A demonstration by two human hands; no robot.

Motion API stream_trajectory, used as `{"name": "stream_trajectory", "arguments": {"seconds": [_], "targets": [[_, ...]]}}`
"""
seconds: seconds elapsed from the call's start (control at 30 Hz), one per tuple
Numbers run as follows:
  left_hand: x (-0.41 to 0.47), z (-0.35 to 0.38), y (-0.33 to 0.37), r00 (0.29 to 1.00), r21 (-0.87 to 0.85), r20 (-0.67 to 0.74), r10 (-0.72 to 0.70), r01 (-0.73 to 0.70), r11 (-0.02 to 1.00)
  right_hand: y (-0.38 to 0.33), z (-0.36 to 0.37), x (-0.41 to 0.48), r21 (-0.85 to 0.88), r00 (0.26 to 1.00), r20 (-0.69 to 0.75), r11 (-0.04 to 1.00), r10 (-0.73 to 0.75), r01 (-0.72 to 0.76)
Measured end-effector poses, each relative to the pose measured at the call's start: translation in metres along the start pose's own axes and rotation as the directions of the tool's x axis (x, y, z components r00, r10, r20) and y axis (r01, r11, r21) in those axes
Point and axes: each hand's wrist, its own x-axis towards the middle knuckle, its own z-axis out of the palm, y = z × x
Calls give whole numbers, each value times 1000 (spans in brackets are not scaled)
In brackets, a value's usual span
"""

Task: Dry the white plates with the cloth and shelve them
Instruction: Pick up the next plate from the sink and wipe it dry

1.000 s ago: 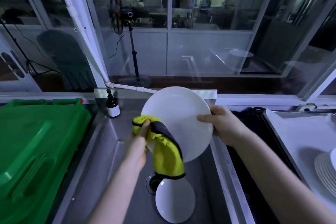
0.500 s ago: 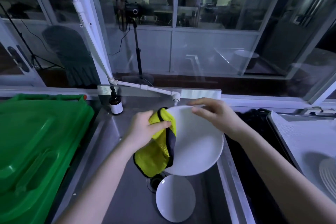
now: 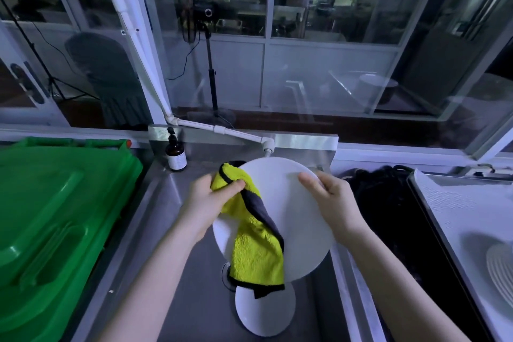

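A large white plate (image 3: 294, 219) is held tilted above the steel sink (image 3: 177, 244). My right hand (image 3: 330, 200) grips its right rim, thumb on the face. My left hand (image 3: 206, 203) grips a yellow cloth with a dark border (image 3: 255, 244) against the plate's left rim; the cloth hangs down over the plate's lower left. A smaller white plate (image 3: 265, 311) lies in the sink below, near the drain. More white plates (image 3: 502, 269) are stacked at the right edge on a white-lined tray (image 3: 455, 203).
A green plastic bin lid (image 3: 52, 219) fills the left side. A brown pump bottle (image 3: 175, 154) stands at the sink's back left corner, beside a white tap pipe (image 3: 236, 134). Dark coiled material (image 3: 388, 203) lies between sink and tray. Windows stand behind.
The cloth has swung from behind the plate's left rim to drape over its front. The plate has tilted and my right hand moved from the top rim to the right rim.
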Motion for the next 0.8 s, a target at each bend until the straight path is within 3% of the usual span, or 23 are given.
{"name": "stream_trajectory", "arguments": {"seconds": [0.07,0.13,0.2,0.27,0.33,0.4,0.43,0.53,0.63,0.7,0.8], "targets": [[7,-4,13,961,282,246,127,-196,939,-10,1,3,-152,985,138,981,-103,124],[11,1,24,880,511,464,100,-358,782,-21,7,4,-277,939,290,923,-183,266],[11,2,25,872,526,486,65,-351,775,-26,7,6,-292,927,317,910,-199,295],[7,-2,14,941,305,326,92,-196,932,-25,-2,7,-242,969,187,948,-162,205],[-3,1,-3,998,-29,57,-26,28,999,-21,-4,5,-23,996,-71,998,-55,54],[-11,15,-19,963,-324,-134,-234,181,929,-17,9,-1,291,952,-278,956,130,-45],[-14,21,-24,929,-379,-204,-308,215,900,-14,19,-5,398,921,-322,914,221,-80],[-12,24,-25,887,-397,-294,-357,227,890,4,33,-14,424,912,-281,891,298,-160],[-9,11,-17,935,-296,-258,-243,163,941,0,13,-7,290,975,-161,952,151,-100],[-7,5,-7,981,-93,-180,-75,59,994,-12,-3,6,207,999,-46,978,27,-17],[-3,8,13,976,213,85,198,-212,954,-28,-8,23,-206,962,246,963,-119,172]]}}
